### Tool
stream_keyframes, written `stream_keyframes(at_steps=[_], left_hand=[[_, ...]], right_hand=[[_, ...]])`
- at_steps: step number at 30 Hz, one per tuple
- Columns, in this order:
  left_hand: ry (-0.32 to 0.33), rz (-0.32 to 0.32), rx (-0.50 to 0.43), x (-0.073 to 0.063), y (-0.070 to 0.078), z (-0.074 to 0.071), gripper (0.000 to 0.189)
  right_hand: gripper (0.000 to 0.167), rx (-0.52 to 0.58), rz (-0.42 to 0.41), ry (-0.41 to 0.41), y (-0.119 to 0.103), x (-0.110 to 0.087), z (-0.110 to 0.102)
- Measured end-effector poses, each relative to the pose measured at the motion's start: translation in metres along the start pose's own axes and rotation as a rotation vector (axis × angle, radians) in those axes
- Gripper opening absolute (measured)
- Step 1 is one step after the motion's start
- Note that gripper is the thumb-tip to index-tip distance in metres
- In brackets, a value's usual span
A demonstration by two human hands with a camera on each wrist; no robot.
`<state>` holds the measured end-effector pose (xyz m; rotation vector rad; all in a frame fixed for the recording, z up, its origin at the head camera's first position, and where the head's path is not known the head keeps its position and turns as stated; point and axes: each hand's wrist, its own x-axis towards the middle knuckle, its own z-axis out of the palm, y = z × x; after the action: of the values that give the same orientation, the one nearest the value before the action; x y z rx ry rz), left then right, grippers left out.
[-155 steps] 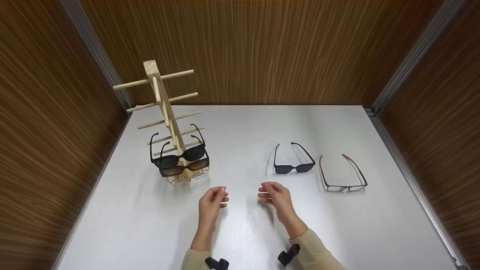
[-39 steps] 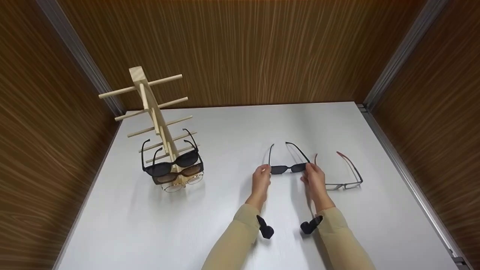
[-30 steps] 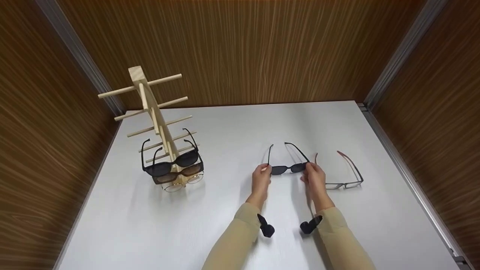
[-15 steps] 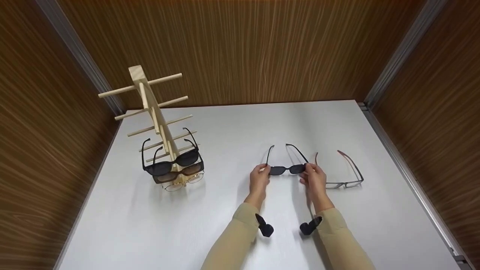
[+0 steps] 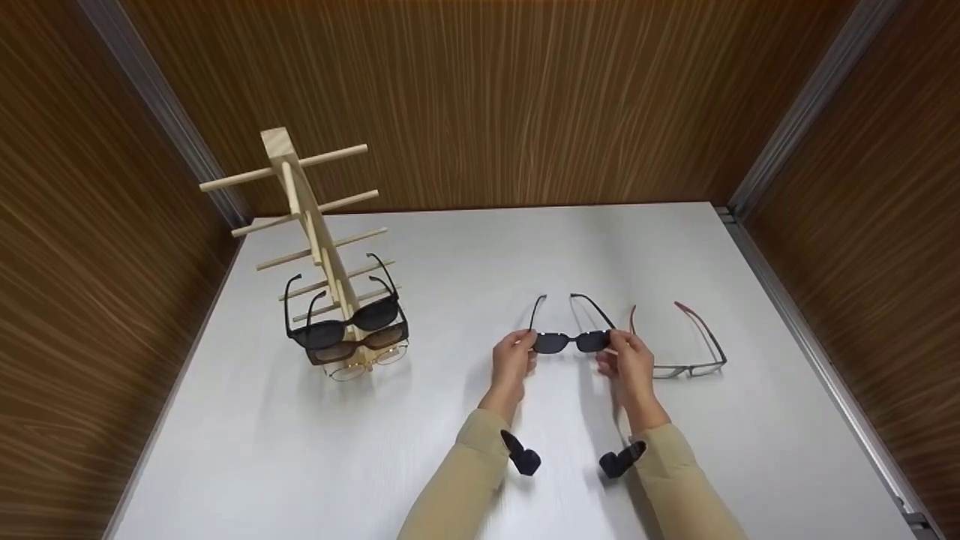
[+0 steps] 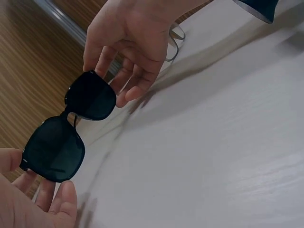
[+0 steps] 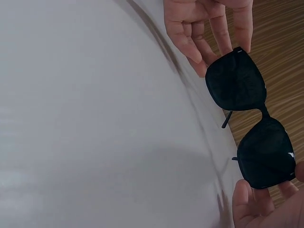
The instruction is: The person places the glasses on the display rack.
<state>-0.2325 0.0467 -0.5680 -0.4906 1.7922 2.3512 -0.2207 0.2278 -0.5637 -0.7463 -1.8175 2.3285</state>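
One pair of dark sunglasses (image 5: 553, 343), unfolded, is held over the white table (image 5: 300, 465): the left hand (image 5: 511, 364) pinches one end, the right hand (image 5: 634, 364) the other, thumbs and fingertips clamped on it. Clear glasses (image 5: 705, 370) lie just beside the right hand.

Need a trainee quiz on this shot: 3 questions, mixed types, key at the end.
1. Count: how many pairs are on the rack?
2. True or false: the red-armed glasses lie with their arms unfolded.
3. Fill in: the left hand and right hand hold the two ends of one pair of ____.

Key:
1. Three: a black pair, a brown pair and a wire pair.
2. True.
3. Dark sunglasses.
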Motion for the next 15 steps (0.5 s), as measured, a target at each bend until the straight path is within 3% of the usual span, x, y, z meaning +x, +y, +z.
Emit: stream_keyframes(at_steps=[15], left_hand=[[0.027,0.062,0.029,-0.012,0.004,-0.01,0.032]], right_hand=[[0.029,-0.034,-0.007,-0.028,0.001,-0.013,0.003]])
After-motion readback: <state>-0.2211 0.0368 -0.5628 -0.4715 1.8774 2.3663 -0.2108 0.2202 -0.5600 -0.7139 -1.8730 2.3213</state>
